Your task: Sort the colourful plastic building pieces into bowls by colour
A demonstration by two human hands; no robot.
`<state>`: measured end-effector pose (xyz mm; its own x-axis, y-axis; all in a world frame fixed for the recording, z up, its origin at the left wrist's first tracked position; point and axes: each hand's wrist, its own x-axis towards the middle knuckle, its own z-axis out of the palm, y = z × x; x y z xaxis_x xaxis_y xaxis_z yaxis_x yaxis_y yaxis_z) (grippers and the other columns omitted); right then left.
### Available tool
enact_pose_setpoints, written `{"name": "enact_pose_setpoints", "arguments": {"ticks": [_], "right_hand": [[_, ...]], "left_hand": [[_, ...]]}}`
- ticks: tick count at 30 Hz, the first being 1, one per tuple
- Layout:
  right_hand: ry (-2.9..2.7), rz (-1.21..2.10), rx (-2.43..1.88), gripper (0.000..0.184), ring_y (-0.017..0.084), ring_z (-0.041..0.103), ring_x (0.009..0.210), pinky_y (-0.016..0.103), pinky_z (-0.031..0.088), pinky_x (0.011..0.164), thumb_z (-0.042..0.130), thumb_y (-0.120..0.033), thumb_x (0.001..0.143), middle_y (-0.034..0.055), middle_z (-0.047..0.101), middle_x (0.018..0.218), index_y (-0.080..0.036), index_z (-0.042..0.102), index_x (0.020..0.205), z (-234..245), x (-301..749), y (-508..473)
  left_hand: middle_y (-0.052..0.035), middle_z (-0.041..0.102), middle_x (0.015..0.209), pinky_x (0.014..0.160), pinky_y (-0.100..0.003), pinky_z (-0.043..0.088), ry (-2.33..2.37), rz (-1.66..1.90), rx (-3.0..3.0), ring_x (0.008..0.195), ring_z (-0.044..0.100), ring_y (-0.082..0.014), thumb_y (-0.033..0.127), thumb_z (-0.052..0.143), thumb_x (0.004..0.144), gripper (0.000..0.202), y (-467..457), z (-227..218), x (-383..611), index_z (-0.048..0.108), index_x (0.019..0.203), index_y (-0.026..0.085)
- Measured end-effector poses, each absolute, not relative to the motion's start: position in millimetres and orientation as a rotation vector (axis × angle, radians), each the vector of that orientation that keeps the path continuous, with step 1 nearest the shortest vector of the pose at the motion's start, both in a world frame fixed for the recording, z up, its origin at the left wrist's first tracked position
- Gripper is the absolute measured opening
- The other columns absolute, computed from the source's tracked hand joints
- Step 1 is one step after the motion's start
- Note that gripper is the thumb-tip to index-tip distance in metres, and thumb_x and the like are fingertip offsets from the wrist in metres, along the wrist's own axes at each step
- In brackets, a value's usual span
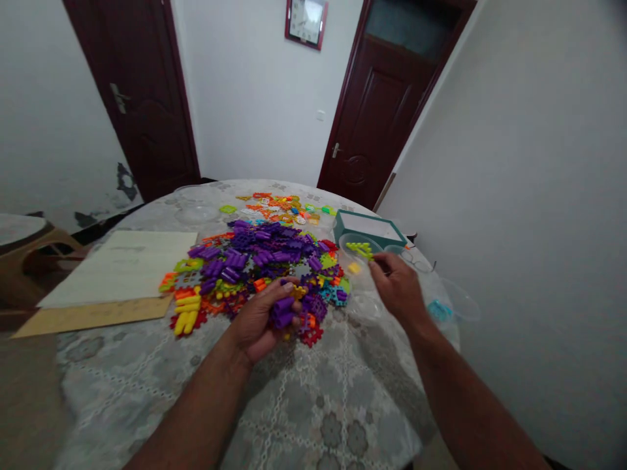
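Note:
My left hand (264, 316) is closed around several plastic building pieces, with a purple tube-shaped piece (283, 313) and a small yellow-orange one (298, 292) showing between the fingers. It is at the near edge of a large heap of building pieces (259, 245), mostly purple, on the table. Out to the right, my right hand (398, 282) pinches a lime-green toothed building piece (360, 249) by its end. That piece is over a clear round bowl (345, 239). A yellow piece (353, 267) lies just below the bowl, close to my right fingertips.
Behind the heap lie smaller orange and yellow pieces (274, 205). A green-edged box (372, 225) stands at the back right. Glasses (424, 264) and a clear container with blue pieces (439, 311) are farther right. Paper sheets (127, 261) cover the table's left side.

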<state>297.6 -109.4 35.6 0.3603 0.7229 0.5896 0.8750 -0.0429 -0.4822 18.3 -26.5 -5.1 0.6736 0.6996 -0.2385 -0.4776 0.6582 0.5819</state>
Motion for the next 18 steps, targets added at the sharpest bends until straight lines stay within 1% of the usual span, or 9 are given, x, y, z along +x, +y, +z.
{"name": "enact_pose_setpoints", "arguments": {"ticks": [2, 4, 7, 10, 12, 14, 16, 17, 18], "right_hand": [[-1.404, -0.492, -1.965, 0.028, 0.025, 0.069, 0.088, 0.038, 0.052, 0.085, 0.058, -0.039, 0.095, 0.0118, 0.077, 0.1, -0.018, 0.075, 0.103, 36.4, 346.1, -112.4], [-1.368, -0.663, -2.212, 0.029, 0.027, 0.069, 0.091, 0.039, 0.052, 0.085, 0.055, -0.034, 0.095, 0.0147, 0.076, 0.104, -0.017, 0.076, 0.105, 33.1, 389.2, -114.1], [-1.285, -0.704, -2.61, 0.033, 0.029, 0.071, 0.091, 0.04, 0.052, 0.079, 0.052, -0.033, 0.099, 0.0192, 0.075, 0.107, -0.015, 0.077, 0.112, 24.1, 433.8, -116.3], [-1.25, -0.639, -2.776, 0.037, 0.032, 0.073, 0.095, 0.04, 0.053, 0.077, 0.054, -0.032, 0.099, 0.0218, 0.073, 0.111, -0.014, 0.075, 0.123, 16.8, 451.2, -116.0], [-1.296, -0.645, -2.705, 0.039, 0.033, 0.072, 0.099, 0.042, 0.055, 0.081, 0.054, -0.031, 0.099, 0.0227, 0.073, 0.114, -0.013, 0.073, 0.126, 15.3, 444.9, -113.9], [-1.421, -0.625, -2.479, 0.037, 0.031, 0.072, 0.098, 0.043, 0.056, 0.086, 0.053, -0.031, 0.099, 0.0213, 0.074, 0.115, -0.012, 0.074, 0.122, 16.9, 420.4, -112.4], [-1.579, -0.495, -2.172, 0.032, 0.027, 0.072, 0.091, 0.042, 0.057, 0.088, 0.054, -0.031, 0.099, 0.0163, 0.075, 0.11, -0.014, 0.074, 0.117, 20.3, 377.1, -114.3], [-1.635, -0.396, -2.033, 0.03, 0.024, 0.071, 0.084, 0.041, 0.058, 0.085, 0.056, -0.033, 0.099, 0.0137, 0.075, 0.106, -0.015, 0.073, 0.116, 22.2, 349.9, -116.7], [-1.71, -0.287, -1.9, 0.028, 0.023, 0.071, 0.082, 0.04, 0.059, 0.083, 0.057, -0.034, 0.1, 0.0119, 0.075, 0.105, -0.017, 0.072, 0.118, 24.1, 320.6, -119.8]], "left_hand": [[-0.0061, 0.068, 0.094, 0.051, -0.025, 0.056, 0.474, 0.7, 0.476, 0.066, 0.067, -0.0139, 0.016, 0.074, 0.091, 0.024, -25.6, -6.0, 18.4, 0.068, 0.114, 0.018], [-0.0052, 0.068, 0.092, 0.051, -0.024, 0.056, 0.477, 0.708, 0.449, 0.066, 0.067, -0.0137, 0.017, 0.073, 0.092, 0.023, -24.9, -6.7, 18.8, 0.068, 0.114, 0.017], [-0.0034, 0.067, 0.085, 0.05, -0.024, 0.055, 0.488, 0.716, 0.415, 0.065, 0.068, -0.0138, 0.021, 0.073, 0.093, 0.019, -24.4, -7.6, 19.7, 0.068, 0.112, 0.017], [-0.0028, 0.066, 0.081, 0.05, -0.023, 0.055, 0.5, 0.72, 0.372, 0.064, 0.068, -0.0143, 0.024, 0.073, 0.095, 0.016, -24.2, -8.2, 20.3, 0.069, 0.109, 0.017], [-0.0044, 0.069, 0.084, 0.05, -0.023, 0.054, 0.505, 0.727, 0.349, 0.064, 0.069, -0.0144, 0.025, 0.071, 0.097, 0.014, -24.2, -8.0, 20.5, 0.069, 0.108, 0.017], [-0.0054, 0.071, 0.086, 0.05, -0.023, 0.054, 0.517, 0.739, 0.341, 0.064, 0.069, -0.0144, 0.025, 0.069, 0.098, 0.013, -24.4, -7.0, 20.9, 0.069, 0.108, 0.018], [-0.0046, 0.07, 0.083, 0.049, -0.023, 0.055, 0.534, 0.75, 0.35, 0.063, 0.069, -0.0147, 0.025, 0.068, 0.099, 0.012, -24.7, -5.8, 21.5, 0.069, 0.108, 0.017], [-0.0038, 0.069, 0.082, 0.049, -0.024, 0.055, 0.542, 0.757, 0.359, 0.062, 0.069, -0.0148, 0.024, 0.069, 0.098, 0.012, -24.8, -5.5, 21.8, 0.07, 0.107, 0.017], [-0.0032, 0.069, 0.08, 0.049, -0.024, 0.056, 0.548, 0.762, 0.371, 0.062, 0.069, -0.0149, 0.024, 0.069, 0.098, 0.012, -24.9, -5.5, 22.2, 0.07, 0.107, 0.017]]}}
